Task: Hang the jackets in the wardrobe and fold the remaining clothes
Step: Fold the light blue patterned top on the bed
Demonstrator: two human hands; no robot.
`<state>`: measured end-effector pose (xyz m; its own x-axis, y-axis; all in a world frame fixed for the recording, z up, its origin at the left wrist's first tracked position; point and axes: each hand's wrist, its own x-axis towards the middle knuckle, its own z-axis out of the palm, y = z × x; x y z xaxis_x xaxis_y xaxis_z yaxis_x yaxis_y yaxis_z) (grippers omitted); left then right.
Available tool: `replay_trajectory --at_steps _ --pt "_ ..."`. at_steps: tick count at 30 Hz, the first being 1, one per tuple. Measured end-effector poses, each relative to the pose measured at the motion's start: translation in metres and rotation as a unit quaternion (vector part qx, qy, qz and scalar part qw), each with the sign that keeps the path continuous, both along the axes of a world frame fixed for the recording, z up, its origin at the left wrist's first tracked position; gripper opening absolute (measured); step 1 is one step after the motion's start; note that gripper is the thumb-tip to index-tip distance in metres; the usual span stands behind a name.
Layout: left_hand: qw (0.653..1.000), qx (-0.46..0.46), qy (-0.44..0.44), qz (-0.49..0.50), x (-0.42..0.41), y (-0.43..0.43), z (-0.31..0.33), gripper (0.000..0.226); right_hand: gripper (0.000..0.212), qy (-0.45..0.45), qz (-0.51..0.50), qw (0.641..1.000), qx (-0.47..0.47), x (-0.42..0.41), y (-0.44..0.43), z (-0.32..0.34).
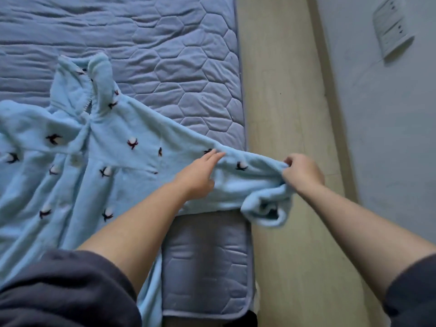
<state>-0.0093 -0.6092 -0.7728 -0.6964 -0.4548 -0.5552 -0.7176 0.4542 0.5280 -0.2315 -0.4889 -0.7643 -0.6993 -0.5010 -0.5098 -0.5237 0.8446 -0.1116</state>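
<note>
Light-blue fleece jacket lies spread flat on the bed, filling the frame from centre out to 9 o'clock. Its hood points up toward 11, w/ two floppy ears on top. Small dark-and-white flower motifs are dotted all over the fabric. The lower part of the jacket hangs off the near bed edge at approx. 7 o'clock, beside my own dark sleeve.

One jacket arm is stretched out toward 3 o'clock, past the bed edge and over the floor.

My L hand is near centre, palm down w/ fingers straight and together, lying flat on the jacket arm close to where it joins the body. It holds nothing, just rests on the cloth.

My R hand is at approx. 3 o'clock, fingers and thumb curled tight round the cuff end, holding it up off the bed. The cuff bunches and droops below the fist.

The bed has a blue quilted cover, hexagon stitching at 12–1 o'clock and wavy lines toward 10–11. Pale wood floor runs from 1 down to 5. Grey wall sits right of it, w/ a white socket plate at approx. 2 o'clock.
</note>
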Motion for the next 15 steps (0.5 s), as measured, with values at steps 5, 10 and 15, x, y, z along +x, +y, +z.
replay_trajectory --at_steps 5,10,15 --pt "0.979 -0.131 -0.099 -0.118 -0.009 0.059 0.003 0.073 0.044 -0.174 -0.017 0.984 0.040 -0.001 0.039 -0.010" --pt "0.945 -0.228 -0.160 -0.169 0.015 0.085 -0.013 0.077 0.073 -0.366 -0.117 0.923 0.017 0.065 0.078 -0.039" --pt "0.930 -0.322 -0.128 -0.126 0.042 0.072 -0.005 0.063 0.082 -0.311 -0.132 0.934 -0.118 0.103 0.061 -0.058"
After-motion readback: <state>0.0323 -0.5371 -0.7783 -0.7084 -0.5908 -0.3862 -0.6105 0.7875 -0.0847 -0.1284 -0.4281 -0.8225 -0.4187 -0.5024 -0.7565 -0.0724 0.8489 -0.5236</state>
